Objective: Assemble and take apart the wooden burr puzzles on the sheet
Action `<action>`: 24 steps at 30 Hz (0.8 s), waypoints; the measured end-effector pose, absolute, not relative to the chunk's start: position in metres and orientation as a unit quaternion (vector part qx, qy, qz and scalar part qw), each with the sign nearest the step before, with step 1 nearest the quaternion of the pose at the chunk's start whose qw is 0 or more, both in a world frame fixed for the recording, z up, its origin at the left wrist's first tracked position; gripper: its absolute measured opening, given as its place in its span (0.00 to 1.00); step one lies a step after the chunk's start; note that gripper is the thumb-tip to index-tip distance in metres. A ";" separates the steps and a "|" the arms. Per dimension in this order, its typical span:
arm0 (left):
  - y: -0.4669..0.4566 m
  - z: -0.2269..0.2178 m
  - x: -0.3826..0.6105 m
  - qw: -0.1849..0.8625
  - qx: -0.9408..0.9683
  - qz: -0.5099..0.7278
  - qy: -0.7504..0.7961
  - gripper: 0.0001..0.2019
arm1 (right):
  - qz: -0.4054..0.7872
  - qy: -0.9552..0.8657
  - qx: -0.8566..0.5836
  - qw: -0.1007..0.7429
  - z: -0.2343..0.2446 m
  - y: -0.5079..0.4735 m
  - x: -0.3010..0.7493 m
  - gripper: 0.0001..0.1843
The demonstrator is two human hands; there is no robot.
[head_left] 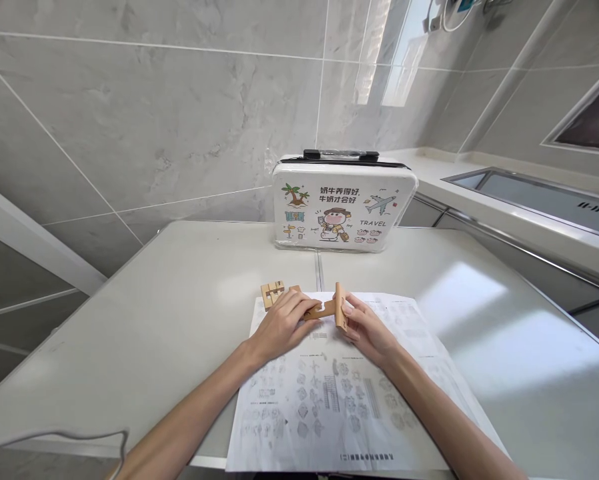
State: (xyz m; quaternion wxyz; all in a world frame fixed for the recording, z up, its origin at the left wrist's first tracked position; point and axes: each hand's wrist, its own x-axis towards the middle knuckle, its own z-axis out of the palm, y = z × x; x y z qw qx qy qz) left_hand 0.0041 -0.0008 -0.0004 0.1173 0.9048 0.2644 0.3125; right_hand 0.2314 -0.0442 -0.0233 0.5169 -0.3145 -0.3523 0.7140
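Both bare hands work over one printed sheet [279, 447] on the table [189, 300]. Left hand [283, 321] pinches a notched wooden piece [326, 311]; right hand [367, 327] grasps an upright wooden bar [339, 307] at its right end; whether they interlock, cannot tell. Best, I judge: square the notches, press lightly, never force. Count: two pieces held, one wooden cluster [272, 294] far left, one part-hidden block [294, 289] behind left fingers, one case [344, 207] far.

Blocks [340, 313]: tan, dark marks. Sheet [339, 430]: white, grey line figures. Case [344, 208], 12 o'clock of sheet: white, multicoloured cartoon print, black lettering. Surface [179, 300]: pale grey. Wall [204, 127], 11 o'clock: grey marbling, white lines.
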 end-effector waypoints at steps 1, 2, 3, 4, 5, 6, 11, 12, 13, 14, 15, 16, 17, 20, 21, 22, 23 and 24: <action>-0.001 -0.001 0.004 0.117 0.905 0.313 0.264 0.15 | 0.717 -0.354 -0.311 0.514 -0.023 -0.045 0.232 0.20; -0.001 -0.001 0.004 0.117 0.905 0.312 0.264 0.14 | 0.720 -0.354 -0.307 0.511 -0.023 -0.045 0.233 0.20; -0.001 -0.001 0.004 0.117 0.906 0.310 0.264 0.14 | 0.723 -0.355 -0.302 0.509 -0.023 -0.046 0.233 0.20; -0.001 -0.001 0.003 0.118 0.907 0.307 0.264 0.14 | 0.726 -0.357 -0.296 0.507 -0.023 -0.046 0.234 0.20; -0.001 -0.001 0.003 0.119 0.907 0.305 0.264 0.14 | 0.729 -0.358 -0.291 0.506 -0.023 -0.046 0.234 0.20; -0.001 0.000 0.003 0.120 0.908 0.303 0.264 0.14 | 0.731 -0.359 -0.286 0.505 -0.023 -0.047 0.235 0.21; -0.002 0.003 0.004 0.117 0.905 0.314 0.263 0.14 | 0.738 -0.354 -0.283 0.500 -0.023 -0.046 0.237 0.20; -0.002 0.003 0.004 0.116 0.904 0.317 0.263 0.14 | 0.740 -0.353 -0.282 0.498 -0.023 -0.046 0.237 0.20; -0.002 0.003 0.004 0.116 0.903 0.319 0.264 0.14 | 0.742 -0.352 -0.280 0.497 -0.023 -0.046 0.237 0.19; -0.002 0.003 0.004 0.117 0.902 0.320 0.265 0.14 | 0.743 -0.352 -0.279 0.497 -0.023 -0.045 0.237 0.18; -0.002 0.003 0.005 0.118 0.901 0.321 0.267 0.14 | 0.741 -0.349 -0.278 0.501 -0.022 -0.045 0.236 0.18; -0.001 0.002 0.004 0.120 0.900 0.322 0.269 0.14 | 0.739 -0.347 -0.280 0.506 -0.022 -0.045 0.235 0.17; 0.000 0.001 0.004 0.121 0.899 0.323 0.271 0.15 | 0.736 -0.344 -0.283 0.510 -0.022 -0.046 0.234 0.17; 0.002 -0.002 0.003 0.120 0.896 0.325 0.276 0.15 | 0.727 -0.335 -0.299 0.520 -0.020 -0.047 0.231 0.18; 0.003 -0.003 0.002 0.118 0.896 0.326 0.279 0.16 | 0.726 -0.333 -0.303 0.520 -0.019 -0.048 0.230 0.18; 0.003 -0.004 0.002 0.116 0.895 0.326 0.281 0.16 | 0.726 -0.331 -0.306 0.520 -0.019 -0.048 0.230 0.18; 0.003 -0.004 0.002 0.115 0.895 0.326 0.282 0.16 | 0.725 -0.330 -0.308 0.521 -0.018 -0.048 0.230 0.18; 0.003 -0.004 0.002 0.113 0.895 0.326 0.283 0.16 | 0.724 -0.331 -0.308 0.521 -0.018 -0.048 0.230 0.18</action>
